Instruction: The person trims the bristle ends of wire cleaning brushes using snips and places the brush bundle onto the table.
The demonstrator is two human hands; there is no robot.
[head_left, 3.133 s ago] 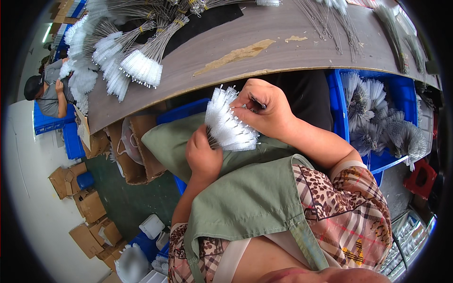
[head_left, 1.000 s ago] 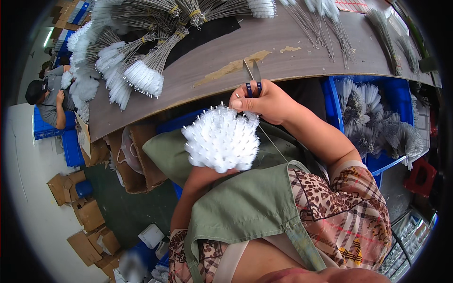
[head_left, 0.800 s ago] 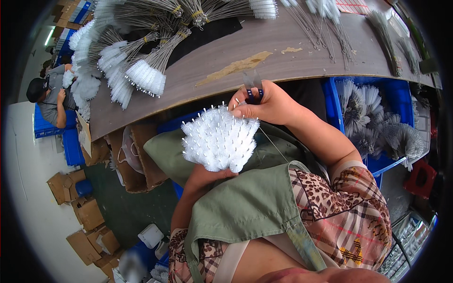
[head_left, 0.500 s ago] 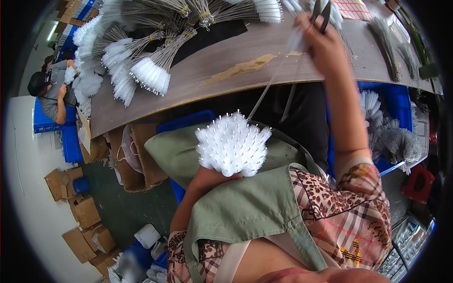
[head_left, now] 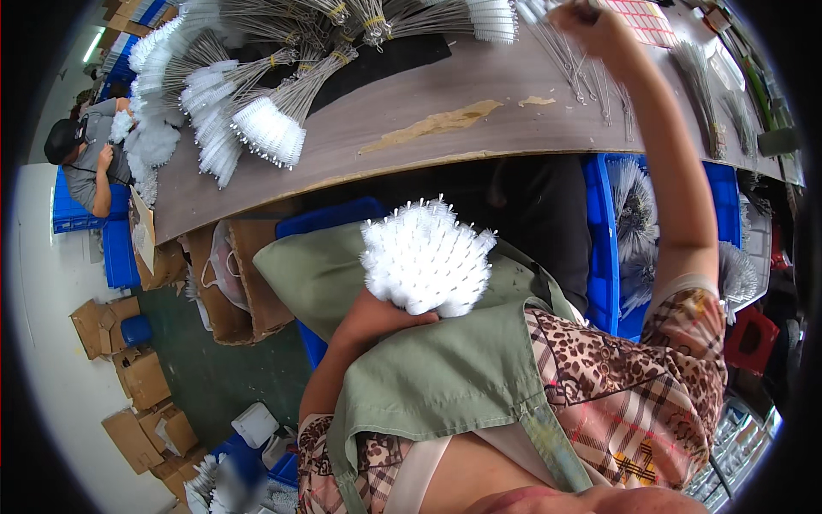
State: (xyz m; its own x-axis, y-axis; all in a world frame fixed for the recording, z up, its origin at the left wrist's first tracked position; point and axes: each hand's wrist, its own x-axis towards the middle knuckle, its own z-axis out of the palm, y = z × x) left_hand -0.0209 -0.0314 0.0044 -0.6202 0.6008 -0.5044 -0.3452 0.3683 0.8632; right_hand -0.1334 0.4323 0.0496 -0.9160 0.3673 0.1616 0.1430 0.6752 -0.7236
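Left hand (head_left: 377, 313) gripping white brush bundle (head_left: 425, 255), right hand (head_left: 595, 19) fisted over table (head_left: 479, 128), grip unclear

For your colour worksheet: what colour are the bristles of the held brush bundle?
White, in the head view: round bristly brush bundle.

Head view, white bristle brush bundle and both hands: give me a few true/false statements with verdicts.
1. The left hand holds the bundle of white bristle brushes from below, over the green apron. True.
2. The right hand rests on that bundle. False: it is stretched up to the far part of the brown wooden table, well away from it.
3. More bunches of white-tipped wire brushes lie on the table. True.
4. The blue plastic crate at the right is bare inside. False: it holds brushes.
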